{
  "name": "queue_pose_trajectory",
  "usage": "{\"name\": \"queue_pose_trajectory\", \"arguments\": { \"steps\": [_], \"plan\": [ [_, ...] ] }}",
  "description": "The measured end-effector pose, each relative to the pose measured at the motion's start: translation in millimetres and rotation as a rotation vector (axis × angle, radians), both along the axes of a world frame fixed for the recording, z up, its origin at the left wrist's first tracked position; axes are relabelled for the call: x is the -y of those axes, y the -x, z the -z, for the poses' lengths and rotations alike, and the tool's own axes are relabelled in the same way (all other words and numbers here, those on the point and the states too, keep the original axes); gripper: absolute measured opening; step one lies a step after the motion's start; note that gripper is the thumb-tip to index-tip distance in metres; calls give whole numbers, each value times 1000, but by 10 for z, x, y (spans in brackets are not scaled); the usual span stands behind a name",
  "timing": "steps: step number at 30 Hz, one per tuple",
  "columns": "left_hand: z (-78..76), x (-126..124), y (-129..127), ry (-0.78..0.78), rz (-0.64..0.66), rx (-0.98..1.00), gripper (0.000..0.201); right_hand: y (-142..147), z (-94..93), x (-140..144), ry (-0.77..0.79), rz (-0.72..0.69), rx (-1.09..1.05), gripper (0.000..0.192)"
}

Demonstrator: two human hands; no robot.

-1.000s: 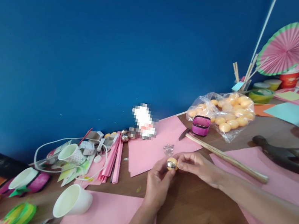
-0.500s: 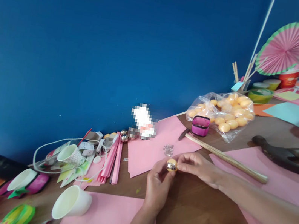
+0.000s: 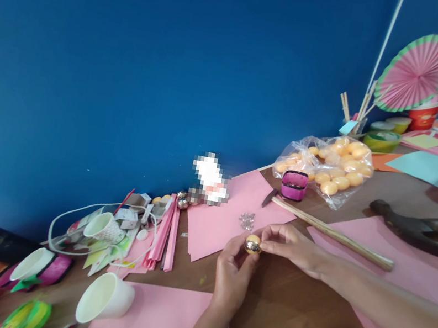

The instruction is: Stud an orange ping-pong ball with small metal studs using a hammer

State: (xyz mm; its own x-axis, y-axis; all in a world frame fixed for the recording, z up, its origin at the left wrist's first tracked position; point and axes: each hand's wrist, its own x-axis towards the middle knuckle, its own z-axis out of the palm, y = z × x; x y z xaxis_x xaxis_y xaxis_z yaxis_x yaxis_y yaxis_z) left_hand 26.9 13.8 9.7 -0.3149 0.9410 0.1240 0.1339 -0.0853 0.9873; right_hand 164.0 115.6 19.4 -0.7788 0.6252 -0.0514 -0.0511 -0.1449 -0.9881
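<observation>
Glossy round ball [image 3: 252,244], lower centre-right of the frame.
Your left hand [image 3: 233,270] clamps it; your right hand [image 3: 287,245] touches it, pinch unclear. Smooth brown table [image 3: 290,316], blue wall [image 3: 176,67] above.

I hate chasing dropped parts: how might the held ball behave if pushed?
The ball would probably roll at a nudge, since it looks round. Its mirror-like gleam suggests a smooth, possibly slippery surface. It may be light, as the left hand and right hand seem to hold it by fingertips.
</observation>
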Motion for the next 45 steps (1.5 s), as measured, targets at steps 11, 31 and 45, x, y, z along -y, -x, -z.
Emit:
{"name": "queue_pose_trajectory", "arguments": {
  "steps": [11,31,45],
  "plan": [
    [-13,-3,-7,3,-18,34,40,12,13,6,-3,5,-29,27],
    [-21,19,-28,49,-12,107,37,43,-65,152,-313,67,42,21],
    [48,50,-38,82,-68,75,45,41,41,155,-236,142,211,21]
  ]
}}
